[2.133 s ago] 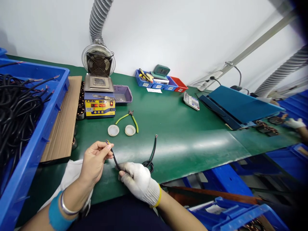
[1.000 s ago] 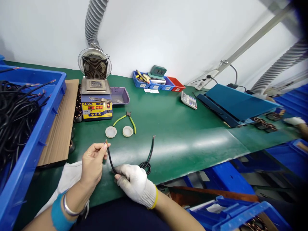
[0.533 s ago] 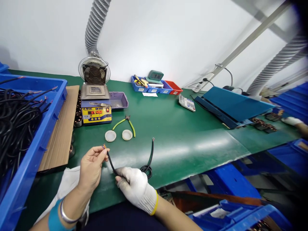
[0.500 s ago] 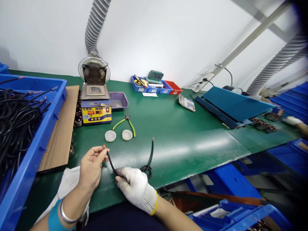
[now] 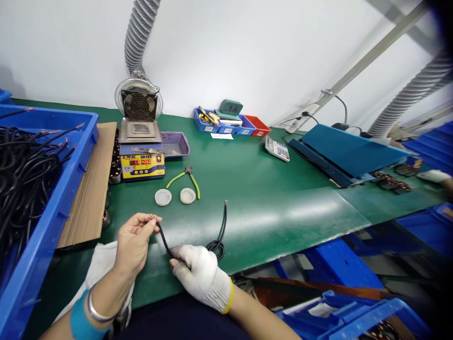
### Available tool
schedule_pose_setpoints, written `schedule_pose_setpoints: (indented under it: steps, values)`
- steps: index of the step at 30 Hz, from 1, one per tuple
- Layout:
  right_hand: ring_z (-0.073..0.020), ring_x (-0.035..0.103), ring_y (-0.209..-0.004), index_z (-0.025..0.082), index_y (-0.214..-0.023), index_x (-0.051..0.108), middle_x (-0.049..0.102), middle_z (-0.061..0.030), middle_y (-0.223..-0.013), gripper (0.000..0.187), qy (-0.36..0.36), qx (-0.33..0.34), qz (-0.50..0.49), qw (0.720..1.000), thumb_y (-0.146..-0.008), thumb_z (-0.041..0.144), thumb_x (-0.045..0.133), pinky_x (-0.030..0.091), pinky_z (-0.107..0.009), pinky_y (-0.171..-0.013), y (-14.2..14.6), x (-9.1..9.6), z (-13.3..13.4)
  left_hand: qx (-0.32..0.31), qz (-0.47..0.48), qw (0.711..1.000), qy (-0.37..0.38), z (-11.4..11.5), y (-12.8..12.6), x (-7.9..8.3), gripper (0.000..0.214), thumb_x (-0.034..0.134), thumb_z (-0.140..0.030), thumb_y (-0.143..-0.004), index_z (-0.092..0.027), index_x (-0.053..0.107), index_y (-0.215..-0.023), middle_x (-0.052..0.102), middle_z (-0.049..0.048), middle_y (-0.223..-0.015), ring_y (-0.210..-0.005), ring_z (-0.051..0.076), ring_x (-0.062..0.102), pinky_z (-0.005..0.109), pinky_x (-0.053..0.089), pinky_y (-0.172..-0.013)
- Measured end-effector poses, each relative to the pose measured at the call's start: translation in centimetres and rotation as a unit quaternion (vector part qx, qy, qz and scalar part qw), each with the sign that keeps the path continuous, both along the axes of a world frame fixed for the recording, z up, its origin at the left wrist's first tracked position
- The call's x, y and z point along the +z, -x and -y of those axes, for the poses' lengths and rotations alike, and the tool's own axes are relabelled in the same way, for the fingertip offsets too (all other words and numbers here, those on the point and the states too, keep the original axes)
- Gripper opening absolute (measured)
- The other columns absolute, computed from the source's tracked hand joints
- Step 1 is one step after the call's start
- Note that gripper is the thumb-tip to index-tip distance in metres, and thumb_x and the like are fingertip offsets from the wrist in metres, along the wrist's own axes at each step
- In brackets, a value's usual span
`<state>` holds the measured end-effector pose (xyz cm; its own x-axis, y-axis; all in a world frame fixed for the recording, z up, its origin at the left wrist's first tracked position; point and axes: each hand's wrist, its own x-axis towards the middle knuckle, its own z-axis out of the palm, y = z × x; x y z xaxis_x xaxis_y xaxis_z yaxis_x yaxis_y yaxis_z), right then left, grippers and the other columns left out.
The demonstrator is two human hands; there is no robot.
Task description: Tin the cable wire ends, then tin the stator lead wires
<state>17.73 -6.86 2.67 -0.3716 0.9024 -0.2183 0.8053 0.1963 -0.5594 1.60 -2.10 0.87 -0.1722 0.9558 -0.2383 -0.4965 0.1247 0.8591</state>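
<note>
Near front edge of table (image 5: 276,226), left hand (image 5: 132,243) pinches wire ends (image 5: 153,216) of black cable (image 5: 163,239), gloved right hand (image 5: 201,271) grips lower down; likely light, bendy, ends delicate, so hold mid-length.

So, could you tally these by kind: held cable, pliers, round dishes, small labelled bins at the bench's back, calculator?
Black cable held by the bare left hand and white-gloved right hand: 1
Green-handled pliers: 1
Round shallow white dishes: 2
Small blue plastic bins: 3
Small red plastic bin: 1
White calculator: 1
Total: 9
</note>
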Motion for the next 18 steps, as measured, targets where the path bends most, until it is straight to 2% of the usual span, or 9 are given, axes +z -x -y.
schedule_pose_setpoints:
  steps: [3, 6, 10, 12, 14, 18]
  values:
    - [-0.0125, 0.061, -0.071, 0.025, -0.092, 0.062, 0.067, 0.0025, -0.079, 0.018, -0.009, 0.003, -0.001, 1.000, -0.085, 0.033, 0.047, 0.027, -0.023, -0.056, 0.0, 0.0, 0.2, 0.005, -0.019, 1.000, -0.014, 0.0, 0.0, -0.1, 0.022, 0.078, -0.024, -0.061, -0.014, 0.059, -0.064, 0.068, 0.0007, -0.074, -0.060, 0.006, 0.057, 0.015, 0.047, -0.060]
    - [-0.0128, 0.061, -0.071, 0.025, -0.094, 0.063, 0.067, 0.0020, -0.079, 0.020, -0.025, -0.008, -0.002, 1.000, -0.085, 0.033, 0.047, 0.030, -0.023, -0.057, -0.3, 0.2, 0.3, 0.002, -0.020, 1.000, 0.002, 0.0, 0.0, -0.1, 0.026, 0.079, -0.028, -0.061, -0.014, 0.057, -0.068, 0.069, 0.0018, -0.078, -0.061, 0.006, 0.058, 0.016, 0.049, -0.061]
    - [-0.0134, 0.062, -0.081, 0.026, -0.102, 0.065, 0.069, 0.0007, -0.090, 0.026, -0.075, -0.065, -0.018, 0.995, -0.087, 0.034, 0.044, 0.038, -0.021, -0.067, -1.7, 1.4, -1.1, -0.047, -0.025, 0.998, 0.039, 0.0, 0.1, 0.2, 0.040, 0.078, -0.036, -0.062, -0.014, 0.058, -0.091, 0.069, 0.0052, -0.092, -0.064, 0.008, 0.060, 0.020, 0.051, -0.061]
    - [-0.0141, 0.062, -0.084, 0.025, -0.103, 0.065, 0.069, -0.0003, -0.093, 0.029, -0.093, -0.091, 0.000, 0.991, -0.087, 0.035, 0.044, 0.040, -0.022, -0.071, -2.7, 2.5, -2.8, -0.096, -0.046, 0.993, 0.047, 0.1, 0.0, 0.3, 0.051, 0.076, -0.038, -0.063, -0.014, 0.054, -0.103, 0.067, 0.0070, -0.098, -0.067, 0.010, 0.060, 0.021, 0.051, -0.059]
    - [-0.0149, 0.062, -0.084, 0.026, -0.103, 0.066, 0.069, -0.0006, -0.093, 0.030, -0.092, -0.096, 0.040, 0.990, -0.086, 0.037, 0.044, 0.040, -0.023, -0.069, -3.7, 3.5, -5.1, -0.167, -0.073, 0.982, 0.051, 0.5, -0.1, 0.3, 0.054, 0.074, -0.041, -0.065, -0.013, 0.052, -0.106, 0.066, 0.0087, -0.099, -0.068, 0.011, 0.059, 0.022, 0.050, -0.059]
    - [-0.0158, 0.062, -0.079, 0.030, -0.099, 0.067, 0.069, 0.0012, -0.087, 0.030, -0.058, -0.054, 0.142, 0.987, -0.084, 0.041, 0.045, 0.034, -0.022, -0.058, -4.4, 5.1, -9.7, -0.336, -0.134, 0.932, 0.027, 1.6, -0.6, 0.1, 0.046, 0.067, -0.038, -0.068, -0.012, 0.050, -0.103, 0.063, 0.0087, -0.093, -0.068, 0.011, 0.055, 0.026, 0.047, -0.064]
